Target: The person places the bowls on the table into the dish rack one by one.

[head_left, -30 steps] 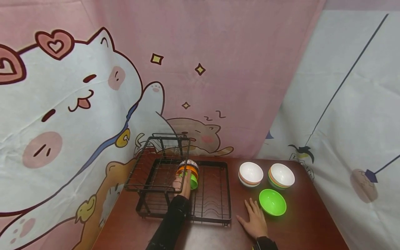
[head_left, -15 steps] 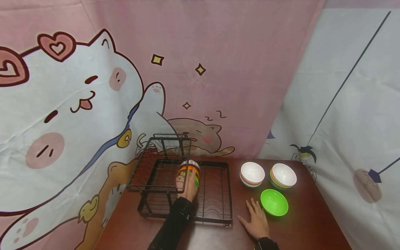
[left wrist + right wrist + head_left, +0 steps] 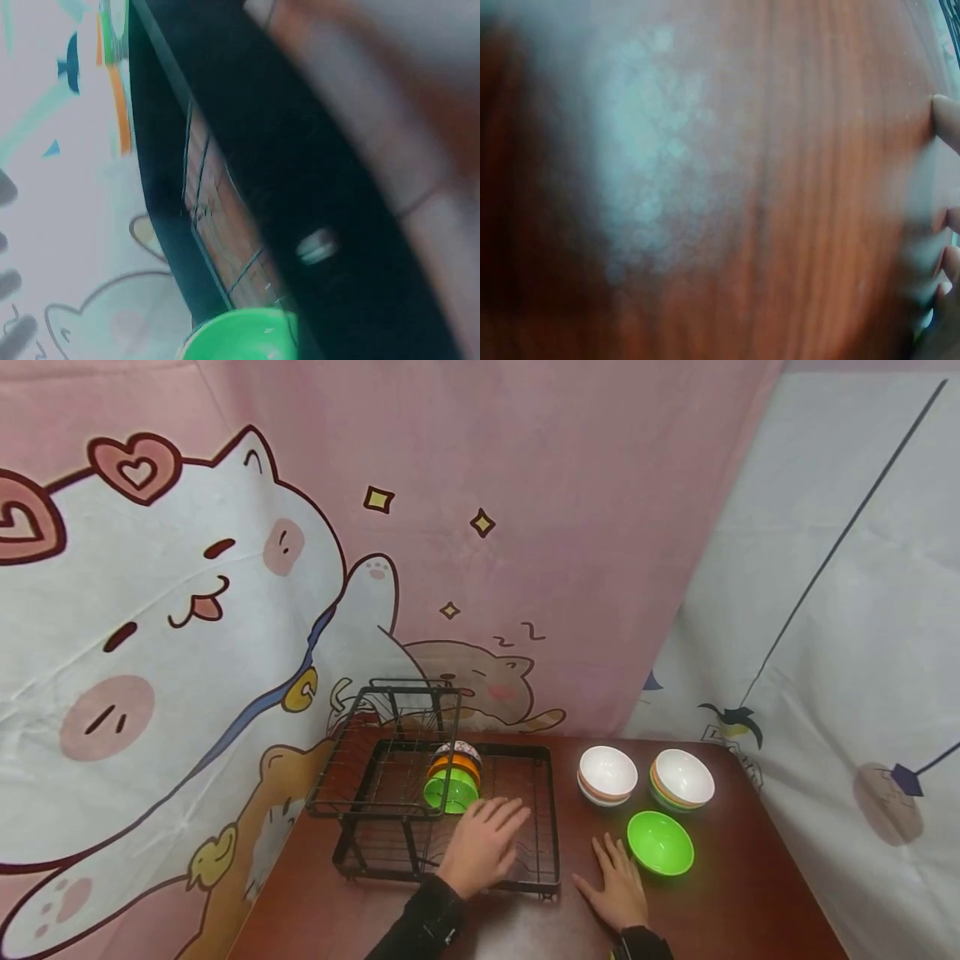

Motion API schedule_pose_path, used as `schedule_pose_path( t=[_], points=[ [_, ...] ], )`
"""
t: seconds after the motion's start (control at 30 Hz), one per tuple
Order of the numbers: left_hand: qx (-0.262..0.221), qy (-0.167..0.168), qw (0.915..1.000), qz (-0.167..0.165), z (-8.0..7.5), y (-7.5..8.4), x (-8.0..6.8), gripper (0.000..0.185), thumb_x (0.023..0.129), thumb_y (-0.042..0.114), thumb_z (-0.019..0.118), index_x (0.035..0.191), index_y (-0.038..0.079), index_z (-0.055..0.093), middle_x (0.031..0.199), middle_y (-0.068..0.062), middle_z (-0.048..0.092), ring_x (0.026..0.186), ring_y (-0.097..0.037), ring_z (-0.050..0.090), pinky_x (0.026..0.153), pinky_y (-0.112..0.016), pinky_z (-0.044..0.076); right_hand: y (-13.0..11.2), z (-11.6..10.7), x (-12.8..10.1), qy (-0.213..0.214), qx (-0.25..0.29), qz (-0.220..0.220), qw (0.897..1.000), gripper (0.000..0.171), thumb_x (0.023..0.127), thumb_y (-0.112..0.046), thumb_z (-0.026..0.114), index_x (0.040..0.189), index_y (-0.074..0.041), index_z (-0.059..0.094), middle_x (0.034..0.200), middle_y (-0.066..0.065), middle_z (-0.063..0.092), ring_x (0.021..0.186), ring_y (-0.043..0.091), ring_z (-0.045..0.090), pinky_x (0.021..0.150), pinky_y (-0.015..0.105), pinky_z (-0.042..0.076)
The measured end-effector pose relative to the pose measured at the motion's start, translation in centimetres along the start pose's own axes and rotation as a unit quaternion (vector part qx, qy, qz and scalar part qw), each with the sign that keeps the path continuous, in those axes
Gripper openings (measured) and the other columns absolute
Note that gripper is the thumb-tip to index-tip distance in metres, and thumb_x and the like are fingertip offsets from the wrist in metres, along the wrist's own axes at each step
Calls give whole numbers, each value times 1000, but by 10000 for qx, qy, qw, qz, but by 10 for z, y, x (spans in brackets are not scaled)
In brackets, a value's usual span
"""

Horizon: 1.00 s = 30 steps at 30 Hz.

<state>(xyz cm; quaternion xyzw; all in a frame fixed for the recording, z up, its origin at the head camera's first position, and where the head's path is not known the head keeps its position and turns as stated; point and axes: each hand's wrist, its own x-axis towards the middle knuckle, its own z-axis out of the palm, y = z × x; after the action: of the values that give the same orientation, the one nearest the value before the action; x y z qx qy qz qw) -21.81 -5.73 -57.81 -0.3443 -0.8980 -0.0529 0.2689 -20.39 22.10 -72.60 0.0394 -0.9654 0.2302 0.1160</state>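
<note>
My left hand [image 3: 483, 846] hovers over the front of the black dish rack [image 3: 517, 887], holding nothing, its fingers extended to the right. Just behind it, a green bowl [image 3: 452, 791] stands on edge in the rack's lower tray. Behind that bowl are an orange bowl [image 3: 459, 764] and a white patterned bowl [image 3: 463, 747], all in one row. In the left wrist view the green bowl [image 3: 240, 337] shows beside the rack's dark rim. My right hand [image 3: 618, 887] rests with spread fingers on the table [image 3: 795, 187], close to another green bowl [image 3: 660, 843].
Two stacks of nested bowls with white ones on top, a left stack [image 3: 607, 772] and a right stack [image 3: 682, 778], stand at the back right. The rack's raised upper tier [image 3: 386, 752] overhangs its left side. A printed cloth [image 3: 585, 568] hangs behind the table.
My left hand has let go of the green bowl in the rack and drawn back toward the front right. The bowl stays in the row. My right hand stays in place.
</note>
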Motion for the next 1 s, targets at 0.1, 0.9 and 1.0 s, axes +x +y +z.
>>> schedule_pose_path(
  t=[0.1, 0.9, 1.0],
  points=[
    [-381, 30, 9965, 744, -2, 14, -27, 50, 81, 32, 51, 130, 25, 45, 130, 3, 46, 115, -17, 43, 94, -42, 34, -1, 0, 1, 63, 8, -65, 10000, 83, 69, -59, 63, 134, -11, 42, 140, 15, 31, 129, 37, 20, 101, 53, 15],
    [-596, -1493, 9854, -569, 29, -25, -163, 44, 80, 45, 58, 120, 26, 53, 109, 10, 53, 99, -14, 49, 78, -48, 40, -2, -1, 0, 103, -8, -67, 9999, 83, 69, -58, 64, 133, -10, 43, 139, 16, 32, 129, 37, 21, 101, 53, 15],
    [-625, -1652, 9818, -701, 32, -27, -166, 43, 80, 46, 57, 119, 26, 54, 108, 10, 53, 98, -14, 49, 78, -48, 40, -1, 0, 1, 68, -87, -74, 9999, 82, 70, -59, 63, 134, -12, 42, 140, 14, 31, 129, 36, 20, 101, 52, 16]
  ],
)
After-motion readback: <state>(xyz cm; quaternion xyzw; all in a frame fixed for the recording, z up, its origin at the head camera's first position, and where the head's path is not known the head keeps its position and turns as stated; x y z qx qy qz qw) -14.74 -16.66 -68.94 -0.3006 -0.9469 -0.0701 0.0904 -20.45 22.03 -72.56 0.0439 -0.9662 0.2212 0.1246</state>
